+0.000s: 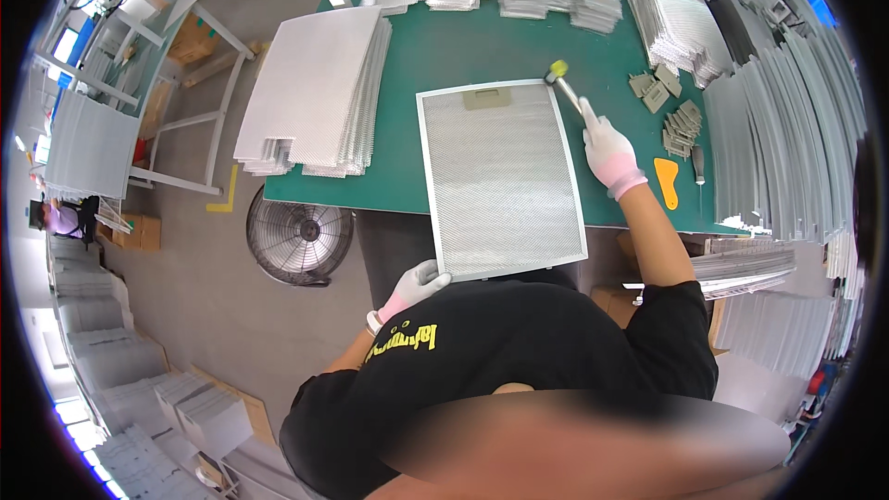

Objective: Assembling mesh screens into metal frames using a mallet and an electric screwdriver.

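A framed metal mesh filter panel (505, 181) lies partly on the green table, its near end reaching past the table edge toward my body. A beige plastic latch piece (486, 98) sits at its far edge. My left hand (417, 283), in a white and pink glove, grips the panel's near left corner. My right hand (608, 148), gloved alike, is closed round the handle of a small mallet (562, 81) just right of the panel. The mallet's yellow-green head is by the panel's far right corner; whether it touches is hard to tell.
A stack of mesh sheets (315, 83) stands on the left of the green table (435, 46); more stacks line the back. At right lie beige plastic pieces (682, 128), a yellow scraper (667, 182), a screwdriver (698, 164) and stacked frames (787, 139). A floor fan (300, 236) stands left.
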Demonstrator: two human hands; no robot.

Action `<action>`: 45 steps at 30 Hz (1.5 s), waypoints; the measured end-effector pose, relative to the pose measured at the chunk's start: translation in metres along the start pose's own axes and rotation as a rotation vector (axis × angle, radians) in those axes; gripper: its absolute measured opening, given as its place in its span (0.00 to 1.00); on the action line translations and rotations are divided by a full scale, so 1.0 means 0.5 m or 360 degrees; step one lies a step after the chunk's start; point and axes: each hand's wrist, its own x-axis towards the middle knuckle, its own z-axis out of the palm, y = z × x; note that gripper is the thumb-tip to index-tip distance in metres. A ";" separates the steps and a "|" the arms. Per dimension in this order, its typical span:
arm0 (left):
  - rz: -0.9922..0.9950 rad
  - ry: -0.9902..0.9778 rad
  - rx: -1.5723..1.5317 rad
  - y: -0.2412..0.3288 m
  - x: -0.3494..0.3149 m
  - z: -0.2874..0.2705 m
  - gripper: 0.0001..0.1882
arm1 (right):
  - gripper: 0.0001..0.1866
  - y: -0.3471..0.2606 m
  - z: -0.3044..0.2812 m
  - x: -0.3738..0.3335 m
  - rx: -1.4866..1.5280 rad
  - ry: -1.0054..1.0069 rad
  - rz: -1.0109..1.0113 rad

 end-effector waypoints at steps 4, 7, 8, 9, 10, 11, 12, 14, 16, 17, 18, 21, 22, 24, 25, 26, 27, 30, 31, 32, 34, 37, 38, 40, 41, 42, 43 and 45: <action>-0.0001 0.0063 -0.0169 -0.002 -0.015 0.014 0.25 | 0.32 -0.021 -0.013 0.001 0.0070 0.0129 0.0037; -0.0024 0.0061 -0.0129 0.006 -0.021 0.012 0.25 | 0.32 -0.037 -0.018 0.000 -0.0084 -0.0073 0.0078; -0.0029 0.0060 -0.0133 0.005 -0.021 0.012 0.25 | 0.32 -0.034 -0.023 0.009 -0.0072 -0.0011 0.0090; -0.0049 0.0073 -0.0109 0.005 -0.018 0.012 0.25 | 0.31 -0.037 -0.027 0.018 -0.0058 0.0055 0.0095; -0.0069 0.0088 -0.0085 0.005 -0.018 0.010 0.25 | 0.32 -0.047 -0.026 0.018 0.0074 0.0229 0.0082; -0.0067 0.0096 -0.0091 0.006 -0.020 0.009 0.25 | 0.32 -0.058 -0.028 0.020 0.0075 0.0225 0.0072; -0.0013 0.0114 -0.0095 0.007 -0.023 0.009 0.25 | 0.32 -0.070 -0.032 0.020 0.0229 0.0425 -0.0058; 0.0043 0.0146 -0.0107 0.009 -0.024 0.011 0.24 | 0.32 -0.104 -0.040 0.034 0.0389 0.0617 -0.0203; 0.0048 0.0227 0.0002 0.013 -0.019 0.013 0.23 | 0.32 -0.159 -0.046 0.056 0.0599 0.0712 -0.0409; 0.0047 0.0236 -0.0004 0.009 -0.019 0.009 0.23 | 0.32 -0.192 -0.043 0.061 0.0674 0.0662 -0.0452; 0.0066 0.0202 -0.0009 0.003 -0.013 0.004 0.23 | 0.32 -0.222 -0.033 0.072 0.0735 0.0716 -0.0620; 0.0066 0.0165 -0.0014 0.009 -0.011 0.007 0.21 | 0.30 -0.291 0.019 0.105 0.0510 0.0339 -0.0687; 0.0049 0.0160 -0.0007 0.013 -0.013 0.008 0.21 | 0.29 -0.304 0.027 0.110 0.0221 -0.0078 -0.0572; 0.0075 0.0194 -0.0041 0.007 -0.018 0.017 0.21 | 0.29 -0.311 0.024 0.109 0.0240 -0.0032 -0.0574; 0.0099 0.0221 -0.0073 0.005 -0.019 0.021 0.21 | 0.29 -0.317 0.021 0.108 0.0258 0.0015 -0.0569; 0.0122 0.0218 -0.0149 0.006 -0.019 0.023 0.21 | 0.30 -0.322 0.017 0.103 0.0383 0.0121 -0.0555; 0.0117 0.0228 -0.0158 0.002 -0.022 0.020 0.21 | 0.30 -0.324 0.016 0.100 0.0386 0.0109 -0.0564; 0.0018 0.0280 -0.0088 0.021 -0.012 0.017 0.19 | 0.30 -0.321 0.022 0.103 0.0112 -0.0124 -0.0590; 0.0062 0.0297 -0.0169 0.020 0.004 0.013 0.19 | 0.30 -0.316 0.024 0.116 0.0083 -0.0077 -0.0551; 0.0336 0.0176 -0.0279 0.015 0.026 0.006 0.22 | 0.30 -0.310 0.026 0.120 0.0053 -0.0031 -0.0509; 0.0617 0.0187 -0.0568 0.032 0.044 0.021 0.28 | 0.30 -0.304 0.014 0.108 0.0259 0.0094 -0.0555; 0.0573 0.0234 -0.0686 0.054 0.039 0.023 0.36 | 0.31 -0.310 -0.035 0.056 0.0588 0.0261 -0.0616; 0.0548 0.0235 -0.0653 0.052 0.038 0.021 0.35 | 0.30 -0.303 -0.040 0.034 0.0688 0.0268 -0.0714; 0.0516 0.0235 -0.0623 0.043 0.035 0.016 0.34 | 0.30 -0.302 -0.056 -0.022 0.0827 0.0210 -0.0838; 0.0482 0.0272 -0.0625 0.034 0.033 0.009 0.32 | 0.29 -0.300 -0.053 -0.052 0.0859 0.0158 -0.0936; 0.0448 0.0303 -0.0623 0.027 0.032 0.002 0.31 | 0.29 -0.295 -0.048 -0.083 0.0889 0.0112 -0.1029; 0.0440 0.0301 -0.0622 0.024 0.031 -0.004 0.31 | 0.28 -0.287 -0.030 -0.116 0.0830 0.0153 -0.1126; 0.0437 0.0328 -0.0581 0.022 0.031 -0.013 0.32 | 0.28 -0.270 -0.031 -0.164 0.0411 -0.0189 -0.1186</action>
